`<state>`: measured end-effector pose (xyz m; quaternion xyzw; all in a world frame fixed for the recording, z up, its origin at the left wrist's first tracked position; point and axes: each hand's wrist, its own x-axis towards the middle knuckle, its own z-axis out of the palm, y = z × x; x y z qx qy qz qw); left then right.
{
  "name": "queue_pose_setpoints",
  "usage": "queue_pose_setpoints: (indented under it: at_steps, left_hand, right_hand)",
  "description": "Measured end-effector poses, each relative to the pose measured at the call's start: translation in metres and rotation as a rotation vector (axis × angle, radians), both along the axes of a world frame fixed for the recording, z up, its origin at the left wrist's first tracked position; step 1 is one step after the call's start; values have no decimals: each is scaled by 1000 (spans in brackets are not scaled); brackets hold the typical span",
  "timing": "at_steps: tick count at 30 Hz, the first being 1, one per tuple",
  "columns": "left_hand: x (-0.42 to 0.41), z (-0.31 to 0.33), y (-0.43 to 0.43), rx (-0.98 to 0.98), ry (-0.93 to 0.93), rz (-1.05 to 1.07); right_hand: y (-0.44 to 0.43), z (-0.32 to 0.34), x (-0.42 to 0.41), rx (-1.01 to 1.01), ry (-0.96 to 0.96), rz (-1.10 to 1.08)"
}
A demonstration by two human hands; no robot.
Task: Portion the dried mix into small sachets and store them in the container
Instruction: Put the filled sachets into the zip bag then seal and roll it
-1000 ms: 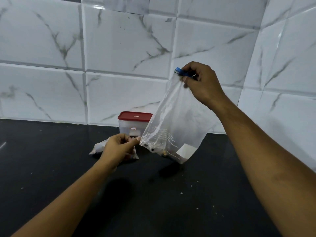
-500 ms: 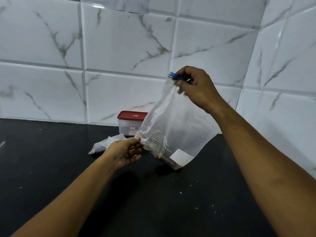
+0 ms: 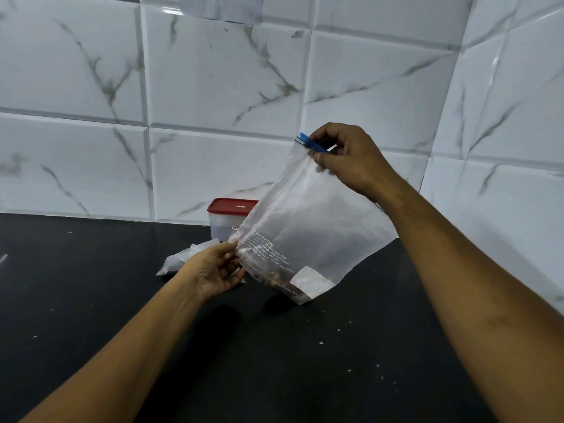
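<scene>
Holding the clear bag [image 3: 308,227] above the black counter [image 3: 91,300], the right hand [image 3: 351,161] is pinching its blue slider [image 3: 307,143] while the left hand [image 3: 213,270] is pinching the lower edge. Only a little dried mix [image 3: 274,274] is sitting in the bottom corner, so portioning looks nearly done. Sachets [image 3: 180,259] are lying beside the red-lidded container [image 3: 229,219] — not yet stored.

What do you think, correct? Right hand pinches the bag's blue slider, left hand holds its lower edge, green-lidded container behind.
Wrong lid colour: head view shows the container has a red lid, not green; right hand pinches the blue slider of the bag, left hand holds its lower edge.
</scene>
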<state>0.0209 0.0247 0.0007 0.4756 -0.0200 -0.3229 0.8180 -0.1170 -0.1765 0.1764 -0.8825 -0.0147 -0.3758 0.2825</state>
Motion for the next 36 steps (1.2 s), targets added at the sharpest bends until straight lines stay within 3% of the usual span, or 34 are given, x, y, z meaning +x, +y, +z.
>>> queue_pose_setpoints:
  at_steps: [6, 19, 23, 27, 30, 33, 36]
  left_hand:
    - [6, 2, 14, -115, 43, -91]
    - [15, 3, 29, -73, -37, -83]
    - [18, 7, 34, 161, -285, 3]
    - [16, 12, 31, 429, -714, 313]
    - [1, 38, 23, 334, -965, 327]
    - [-10, 77, 14, 175, -1046, 239]
    - [-15, 106, 10, 89, -1097, 217]
  right_hand:
    - [-5, 1, 2, 12, -28, -34]
    - [-10, 4, 2, 3, -68, -62]
    - [-9, 3, 2, 8, -73, -69]
    - [0, 4, 2, 14, -48, -23]
    - [13, 5, 3, -55, 67, 51]
    - [27, 6, 2, -124, 225, 128]
    - [32, 9, -3, -145, 263, 156]
